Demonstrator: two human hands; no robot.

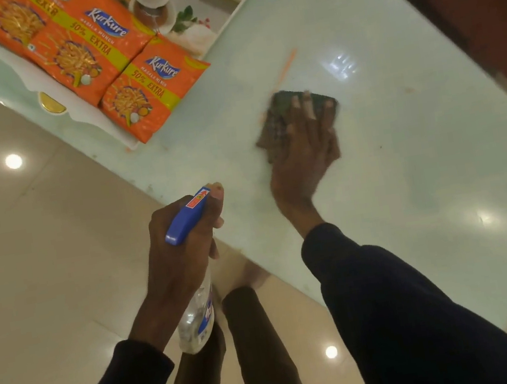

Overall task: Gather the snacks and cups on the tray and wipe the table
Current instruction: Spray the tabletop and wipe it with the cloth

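An orange smear (287, 66) is left on the table (402, 143) just beyond the fingertips (307, 101) of the right hand (303, 148), and it could be missed or merely spread if the cloth (283, 111), pressed flat beneath the splayed fingers, is not carried that far. The snack packets (144, 86) are stacked on the tray (41, 82) well to the left of those fingers, one overhanging its rim, so a wide stroke could knock it. The left hand (179, 252) is closed around the spray bottle (198, 315), forefinger resting by the nozzle, where a stray squeeze could wet the packets.

Glossy pale glass-like surface (374, 173), shiny foil-like orange snack packets (151, 92), coarse dark woven cloth (280, 115), clear plastic spray bottle (198, 315) with blue plastic head, polished floor tiles (39, 240).
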